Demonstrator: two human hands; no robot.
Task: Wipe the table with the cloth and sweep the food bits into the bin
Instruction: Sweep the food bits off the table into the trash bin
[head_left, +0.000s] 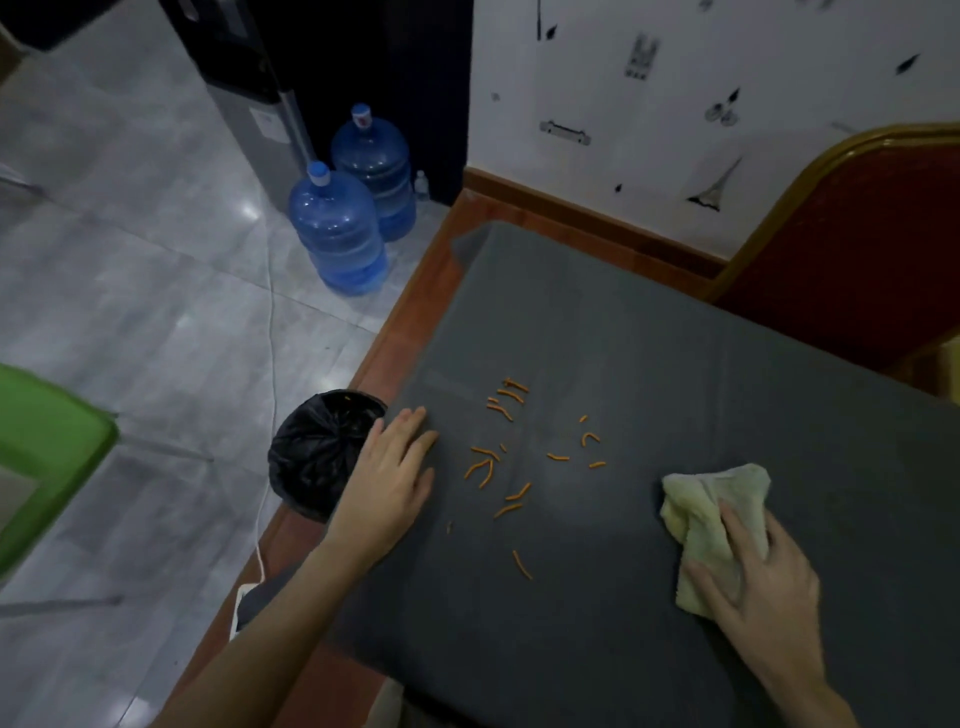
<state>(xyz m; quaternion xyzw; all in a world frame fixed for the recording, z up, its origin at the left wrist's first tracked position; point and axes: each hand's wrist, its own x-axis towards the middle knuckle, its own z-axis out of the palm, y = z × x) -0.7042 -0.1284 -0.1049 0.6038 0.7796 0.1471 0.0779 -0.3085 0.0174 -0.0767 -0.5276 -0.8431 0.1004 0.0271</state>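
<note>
Though one orange piece already lies in the bin (326, 453), most food bits (511, 452) remain scattered mid-table (649, 338). Your right hand (753, 582) presses the cloth (701, 512) at four o'clock of them; your left hand (392, 473) rests flat at nine o'clock, beside the bin.

Table (649, 364): reddish wooden rim, top covered by a dark grey mat. Food bits (511, 457): thin orange sticks scattered over the mat's left-centre area, near the left edge. Cloth (711, 525): pale yellow, crumpled, lying on the mat toward the right side. Bin (311, 457): round, black-lined, on the floor against the table's left edge; one orange bit inside.
</note>
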